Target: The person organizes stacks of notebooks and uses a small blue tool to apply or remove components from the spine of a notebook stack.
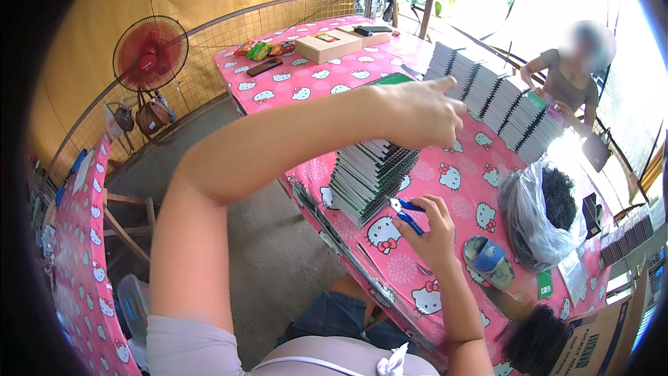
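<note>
My left arm stretches across the table. My left hand (424, 113) is above a leaning stack of spiral notebooks (372, 177), its fingers apart and pointing right, with nothing visible in them. Part of the stack is hidden by the forearm; a green cover (393, 79) shows beyond it. My right hand (433, 231) is closed around small blue-handled pliers (412, 223), their metal head beside the lower end of the stack. Farther right stand several tall stacks of spiral-bound notebooks (487, 90).
A pink patterned cloth covers the table (449, 175). To the right are a plastic bag (518, 219) of black coils (558, 198), a blue patterned container (489, 262) and a cardboard box (605, 338). Another person (570, 83) works across the table. Phone (265, 67), boxes (327, 47), red fan (150, 53).
</note>
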Action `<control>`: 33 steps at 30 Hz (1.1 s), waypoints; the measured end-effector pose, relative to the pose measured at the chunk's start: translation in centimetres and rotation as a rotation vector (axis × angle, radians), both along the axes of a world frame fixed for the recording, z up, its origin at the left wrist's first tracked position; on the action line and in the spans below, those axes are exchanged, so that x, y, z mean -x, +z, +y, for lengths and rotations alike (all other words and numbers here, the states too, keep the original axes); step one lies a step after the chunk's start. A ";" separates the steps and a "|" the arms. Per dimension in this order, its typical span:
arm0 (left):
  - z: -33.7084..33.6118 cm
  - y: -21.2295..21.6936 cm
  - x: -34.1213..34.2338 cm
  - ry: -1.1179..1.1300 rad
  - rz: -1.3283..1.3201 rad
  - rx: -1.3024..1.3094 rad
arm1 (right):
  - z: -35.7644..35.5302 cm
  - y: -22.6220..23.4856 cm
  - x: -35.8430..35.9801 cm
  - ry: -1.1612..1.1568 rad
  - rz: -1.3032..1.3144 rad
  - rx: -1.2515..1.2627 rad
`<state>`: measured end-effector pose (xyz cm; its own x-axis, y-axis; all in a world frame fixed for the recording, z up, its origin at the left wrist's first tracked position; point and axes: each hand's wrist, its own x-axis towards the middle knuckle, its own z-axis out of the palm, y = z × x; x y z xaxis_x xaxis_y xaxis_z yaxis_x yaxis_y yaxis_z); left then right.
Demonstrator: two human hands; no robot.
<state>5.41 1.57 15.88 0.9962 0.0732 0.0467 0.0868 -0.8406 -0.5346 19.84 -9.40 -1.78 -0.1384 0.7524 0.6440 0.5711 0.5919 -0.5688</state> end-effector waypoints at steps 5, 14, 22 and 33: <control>-5.0 0.2 -0.9 0.273 0.591 -0.008 | -0.1 -0.5 -1.4 -0.039 -0.035 -0.025; -4.7 -2.9 0.1 0.279 0.634 -0.075 | 0.2 -0.3 -0.4 -0.110 -0.114 -0.128; -4.5 -3.0 0.0 0.270 0.581 -0.034 | 1.4 0.5 -0.5 0.134 0.096 0.269; -4.9 -3.8 0.3 0.336 0.668 -0.051 | 0.2 0.0 0.0 0.042 -0.038 0.034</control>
<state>5.08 -3.38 12.10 0.7384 0.3921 -0.5487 -0.0226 -0.7988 -0.6012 19.86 -9.19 -1.83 -0.1937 0.7667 0.6121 0.5678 0.5964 -0.5674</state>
